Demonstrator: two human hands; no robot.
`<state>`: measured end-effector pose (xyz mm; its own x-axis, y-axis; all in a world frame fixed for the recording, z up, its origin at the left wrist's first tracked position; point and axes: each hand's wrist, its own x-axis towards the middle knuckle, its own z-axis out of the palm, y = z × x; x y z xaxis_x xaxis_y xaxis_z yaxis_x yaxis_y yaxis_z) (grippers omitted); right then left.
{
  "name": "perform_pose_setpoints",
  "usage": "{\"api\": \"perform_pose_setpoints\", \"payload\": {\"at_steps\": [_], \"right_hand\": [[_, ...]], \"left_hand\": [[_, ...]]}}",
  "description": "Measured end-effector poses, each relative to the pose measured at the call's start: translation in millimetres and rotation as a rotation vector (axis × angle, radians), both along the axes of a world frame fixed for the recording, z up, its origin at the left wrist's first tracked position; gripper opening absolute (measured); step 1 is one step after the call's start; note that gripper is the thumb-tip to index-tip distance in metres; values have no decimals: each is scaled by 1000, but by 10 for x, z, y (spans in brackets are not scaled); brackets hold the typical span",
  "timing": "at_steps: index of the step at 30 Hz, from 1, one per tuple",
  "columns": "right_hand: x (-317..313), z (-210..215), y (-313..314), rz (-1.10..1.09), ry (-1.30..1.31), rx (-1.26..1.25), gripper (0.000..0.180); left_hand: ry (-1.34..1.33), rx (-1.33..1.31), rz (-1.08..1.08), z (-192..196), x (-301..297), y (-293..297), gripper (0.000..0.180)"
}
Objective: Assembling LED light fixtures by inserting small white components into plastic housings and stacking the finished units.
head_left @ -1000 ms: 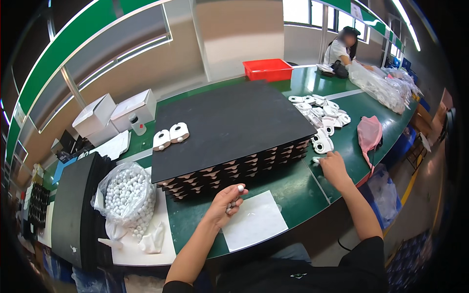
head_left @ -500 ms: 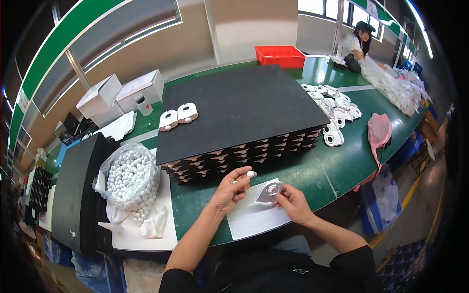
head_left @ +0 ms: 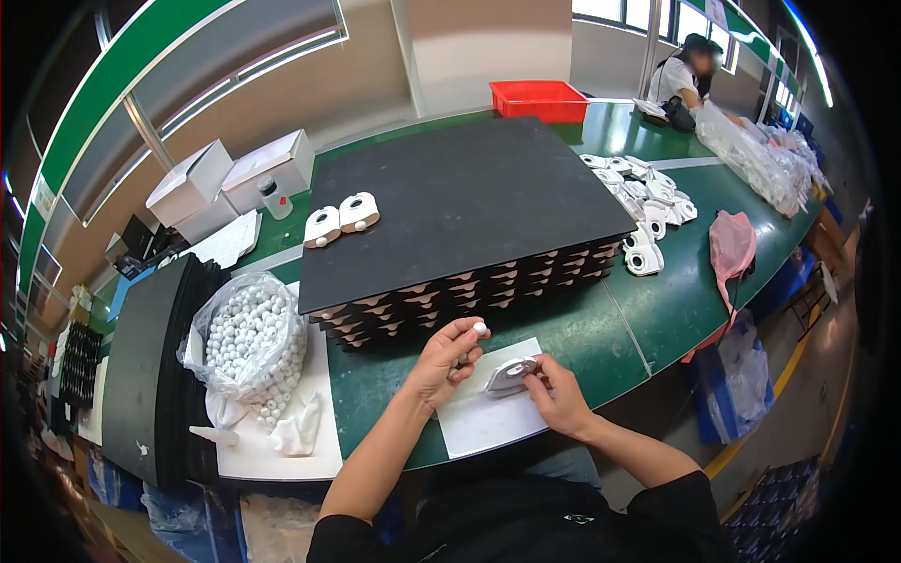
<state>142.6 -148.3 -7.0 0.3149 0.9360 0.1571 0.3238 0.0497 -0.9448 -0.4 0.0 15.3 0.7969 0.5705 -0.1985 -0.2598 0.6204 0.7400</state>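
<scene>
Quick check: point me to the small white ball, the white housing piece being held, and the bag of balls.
small white ball (head_left: 481,328), head view, its top.
white housing piece (head_left: 510,375), head view, its upper face.
bag of balls (head_left: 251,336), head view, its middle.

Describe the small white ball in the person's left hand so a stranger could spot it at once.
Start at the stack of black trays on the green table. Just in front of it, over a white sheet, the left hand pinches the small white ball at its fingertips. Unlike the balls in the clear bag, it is single and held up.
</scene>
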Motion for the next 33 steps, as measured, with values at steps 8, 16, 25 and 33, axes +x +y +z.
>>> {"api": "perform_pose_setpoints", "payload": {"at_steps": [8,16,25,33], "right_hand": [[-71,66,6,49,-422,202,15],[71,-85,72,59,384,116,12],[136,-14,248,82,970,143,17],[131,-48,254,99,961,162,17]], "left_hand": [[-16,-12,-6,37,1,-11,29],[22,-3,-27,63,16,-40,25],[153,243,-64,12,25,-95,23],[221,353,-57,39,52,-137,22]]}}
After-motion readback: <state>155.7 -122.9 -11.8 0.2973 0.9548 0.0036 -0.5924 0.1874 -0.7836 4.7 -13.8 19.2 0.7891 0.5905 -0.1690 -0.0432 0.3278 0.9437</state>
